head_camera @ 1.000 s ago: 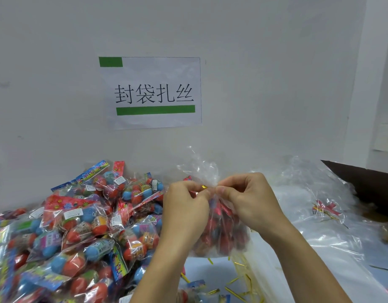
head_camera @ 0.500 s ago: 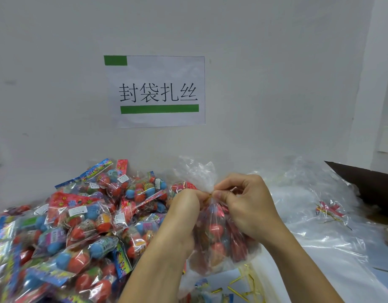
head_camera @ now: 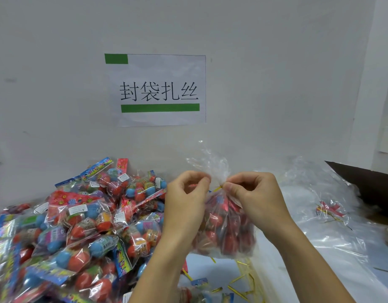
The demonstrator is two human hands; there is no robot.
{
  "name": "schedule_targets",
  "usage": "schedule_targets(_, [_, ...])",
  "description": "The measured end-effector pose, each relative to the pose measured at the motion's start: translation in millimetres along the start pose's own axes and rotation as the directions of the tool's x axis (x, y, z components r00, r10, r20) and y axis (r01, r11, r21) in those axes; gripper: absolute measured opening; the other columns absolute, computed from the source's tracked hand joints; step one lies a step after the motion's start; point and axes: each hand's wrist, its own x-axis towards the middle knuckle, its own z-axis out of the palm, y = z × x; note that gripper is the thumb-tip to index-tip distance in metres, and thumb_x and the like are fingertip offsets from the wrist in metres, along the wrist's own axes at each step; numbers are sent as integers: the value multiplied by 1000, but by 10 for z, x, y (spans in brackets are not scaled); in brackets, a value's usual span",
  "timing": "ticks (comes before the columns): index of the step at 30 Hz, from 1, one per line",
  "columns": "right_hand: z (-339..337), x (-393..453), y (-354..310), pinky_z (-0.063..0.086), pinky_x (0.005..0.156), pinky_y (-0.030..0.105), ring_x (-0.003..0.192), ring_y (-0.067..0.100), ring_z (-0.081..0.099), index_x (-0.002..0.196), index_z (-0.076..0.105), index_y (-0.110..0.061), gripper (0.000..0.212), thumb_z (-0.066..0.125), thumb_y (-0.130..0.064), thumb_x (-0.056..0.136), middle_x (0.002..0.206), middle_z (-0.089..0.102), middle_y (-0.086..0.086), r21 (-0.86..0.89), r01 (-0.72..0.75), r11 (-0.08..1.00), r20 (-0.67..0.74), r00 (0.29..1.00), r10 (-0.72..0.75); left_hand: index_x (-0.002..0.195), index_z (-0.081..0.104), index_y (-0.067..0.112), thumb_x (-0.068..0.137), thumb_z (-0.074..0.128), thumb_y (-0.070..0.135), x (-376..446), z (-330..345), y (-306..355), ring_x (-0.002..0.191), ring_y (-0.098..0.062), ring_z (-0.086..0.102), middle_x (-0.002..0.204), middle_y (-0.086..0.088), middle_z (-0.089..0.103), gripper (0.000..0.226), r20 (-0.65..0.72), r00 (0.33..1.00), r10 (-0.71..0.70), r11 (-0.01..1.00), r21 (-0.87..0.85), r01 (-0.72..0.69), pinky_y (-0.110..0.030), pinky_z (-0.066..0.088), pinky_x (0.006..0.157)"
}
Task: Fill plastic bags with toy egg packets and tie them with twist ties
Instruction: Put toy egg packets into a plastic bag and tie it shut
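While the clear crinkly bag (head_camera: 226, 228) hangs above the table, we pinch its gathered neck with the right hand (head_camera: 252, 197), thumb and forefinger clamped on the thin gold tie (head_camera: 218, 188) wrapped there. The left hand (head_camera: 186, 200) sits just beside the neck, fingers curled; we cannot tell if it grips film or the tie. The bag bulges with red glossy egg packets, and its loose top flares up in wrinkled film. On the left lies the pile (head_camera: 79, 226): cellophane packets of smooth round eggs, red, blue and orange, with printed card headers. Under the bag, spare ties (head_camera: 241, 278) lie scattered, thin, bent, metallic yellow. To the right is a heap of limp clear bags (head_camera: 320, 215). A paper sign (head_camera: 158, 90) with green bars is stuck on the matte white wall.
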Motion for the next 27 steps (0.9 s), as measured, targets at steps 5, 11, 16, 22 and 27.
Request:
schedule_targets(5, [-1,15,12,50,55,17,58,5,64,64,77,-20,29,73,-1,84,63,72,0,-10,-2,1000,-4,1000,2,88,77,26,88,74,23,-16,-76,-4,79,-2,68,83,14,73,4,186,964,192,953,201,-229,-15,52,65])
schedule_targets(11, [-25,19,26,50,58,14,61,5,67,65,77,-22,28,73,-2,85,65,73,-2,0,15,1000,3,1000,-15,85,78,23,90,71,18,8,-59,-69,85,-4,65,83,14,71,10,160,921,354,871,303,-387,-26,52,74])
schedule_targets(16, [-40,30,38,48,55,16,56,6,62,62,75,-19,29,75,-1,84,61,70,-3,-36,44,998,14,999,-43,83,71,21,93,67,21,22,-24,-89,92,-11,52,87,13,62,11,159,861,483,692,533,-487,-11,34,82])
schedule_targets(22, [15,15,42,47,56,14,54,2,62,62,74,-22,28,76,-1,82,63,72,-8,-67,106,992,7,994,-106,75,61,-6,96,53,18,-65,152,-6,76,-10,45,71,-1,52,33,17,997,-70,974,218,65,-28,35,71])
schedule_targets(27, [-9,26,74,46,57,14,56,3,62,66,75,-18,24,74,-3,85,61,70,-6,-71,81,994,54,996,-77,84,69,-9,93,59,17,-64,139,-17,72,-25,57,79,-14,63,29,118,947,-299,950,-52,307,-39,45,71])
